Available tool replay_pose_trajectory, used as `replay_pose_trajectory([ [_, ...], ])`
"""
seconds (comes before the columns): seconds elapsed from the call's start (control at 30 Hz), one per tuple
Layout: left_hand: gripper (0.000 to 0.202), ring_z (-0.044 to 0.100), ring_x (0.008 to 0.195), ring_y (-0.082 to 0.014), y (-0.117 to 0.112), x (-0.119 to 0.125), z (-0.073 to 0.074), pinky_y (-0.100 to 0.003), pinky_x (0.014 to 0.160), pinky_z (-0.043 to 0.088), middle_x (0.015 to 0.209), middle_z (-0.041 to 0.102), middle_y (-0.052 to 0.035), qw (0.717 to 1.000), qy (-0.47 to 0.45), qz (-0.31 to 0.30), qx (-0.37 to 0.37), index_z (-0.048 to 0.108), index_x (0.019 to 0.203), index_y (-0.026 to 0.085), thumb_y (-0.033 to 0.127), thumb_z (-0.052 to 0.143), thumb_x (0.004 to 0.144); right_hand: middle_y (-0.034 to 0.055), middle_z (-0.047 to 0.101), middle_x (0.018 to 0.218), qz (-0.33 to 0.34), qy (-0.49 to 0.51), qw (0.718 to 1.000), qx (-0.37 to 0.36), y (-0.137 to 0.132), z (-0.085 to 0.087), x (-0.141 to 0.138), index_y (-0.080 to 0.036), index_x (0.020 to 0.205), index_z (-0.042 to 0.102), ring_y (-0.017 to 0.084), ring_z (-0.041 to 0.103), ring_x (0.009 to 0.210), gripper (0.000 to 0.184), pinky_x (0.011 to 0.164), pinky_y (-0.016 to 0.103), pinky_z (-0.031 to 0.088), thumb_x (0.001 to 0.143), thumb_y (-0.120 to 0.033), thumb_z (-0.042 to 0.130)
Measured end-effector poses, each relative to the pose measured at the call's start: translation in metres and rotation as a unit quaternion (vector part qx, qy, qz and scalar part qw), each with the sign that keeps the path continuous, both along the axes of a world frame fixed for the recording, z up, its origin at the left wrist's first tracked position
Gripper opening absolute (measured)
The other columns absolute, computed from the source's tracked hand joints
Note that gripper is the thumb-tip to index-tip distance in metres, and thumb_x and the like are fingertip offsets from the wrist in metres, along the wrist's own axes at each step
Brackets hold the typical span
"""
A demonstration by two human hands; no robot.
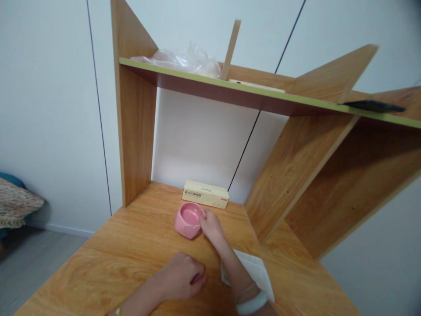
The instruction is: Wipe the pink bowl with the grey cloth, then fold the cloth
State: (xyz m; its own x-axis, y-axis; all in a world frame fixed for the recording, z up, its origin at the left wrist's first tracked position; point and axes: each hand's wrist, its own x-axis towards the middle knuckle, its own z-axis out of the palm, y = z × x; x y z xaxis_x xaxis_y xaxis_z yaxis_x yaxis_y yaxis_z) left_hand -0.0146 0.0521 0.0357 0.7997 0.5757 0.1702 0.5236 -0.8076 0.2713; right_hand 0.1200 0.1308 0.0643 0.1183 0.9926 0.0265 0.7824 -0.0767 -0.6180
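Observation:
My right hand (212,228) reaches forward over the wooden desk (131,245) and grips the right rim of a small pink bowl (188,219), which looks empty and rests on the desk. My left hand (182,276) lies on the desk nearer to me, its fingers curled into a loose fist with nothing seen in it. A white cloth or paper (256,272) lies under my right forearm. Behind the bowl a long cream box with a red stripe (205,194) sits against the back wall.
A wooden shelf (250,90) spans above the desk, with a clear plastic bag (184,59), a flat pale item and a dark flat object (373,106) on it. Upright side panels flank the alcove. A patterned cushion (16,202) lies at far left.

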Motion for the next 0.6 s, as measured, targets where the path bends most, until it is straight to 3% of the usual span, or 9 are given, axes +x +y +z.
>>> replay_pose_trajectory([
  [0.13, 0.019, 0.055, 0.051, -0.0118, 0.0, -0.001, 0.002, -0.02, 0.047, 0.032, 0.058, 0.064, 0.0009, 1.0, 0.013, -0.009, -0.008, 0.054, 0.056, 0.018, 0.02, 0.047, 0.074, 0.0093, 0.066, 0.096, 0.015, -0.039, 0.999, -0.012, 0.013, 0.003, -0.056, -0.015, 0.097, 0.059, 0.019, 0.06, 0.088, 0.025, 0.07, 0.024, 0.041, 0.076, -0.019, 0.046],
  [0.23, 0.018, 0.053, 0.047, -0.0121, 0.0, -0.001, 0.004, -0.021, 0.044, 0.03, 0.057, 0.064, -0.0006, 0.999, 0.032, -0.001, -0.016, 0.057, 0.055, 0.018, 0.02, 0.047, 0.07, 0.0125, 0.065, 0.098, 0.023, -0.061, 0.998, -0.021, 0.016, 0.006, -0.077, -0.014, 0.098, 0.057, 0.022, 0.06, 0.091, 0.026, 0.072, 0.027, 0.042, 0.077, -0.02, 0.045],
  [0.5, 0.015, 0.052, 0.047, -0.0129, -0.001, -0.001, 0.006, -0.021, 0.043, 0.031, 0.057, 0.064, -0.0015, 0.999, 0.032, -0.005, -0.03, 0.06, 0.058, 0.018, 0.019, 0.048, 0.066, 0.0162, 0.063, 0.101, 0.03, -0.092, 0.995, -0.035, 0.012, 0.007, -0.085, -0.011, 0.104, 0.052, 0.024, 0.059, 0.095, 0.029, 0.073, 0.03, 0.042, 0.079, -0.018, 0.042],
  [0.6, 0.017, 0.054, 0.049, -0.0133, -0.002, -0.002, 0.006, -0.021, 0.044, 0.032, 0.057, 0.064, -0.0015, 0.999, 0.024, -0.005, -0.029, 0.061, 0.058, 0.018, 0.02, 0.048, 0.068, 0.0135, 0.063, 0.102, 0.044, -0.088, 0.995, -0.03, 0.004, 0.013, -0.079, -0.011, 0.118, 0.041, 0.021, 0.059, 0.094, 0.039, 0.073, 0.029, 0.042, 0.081, -0.022, 0.041],
])
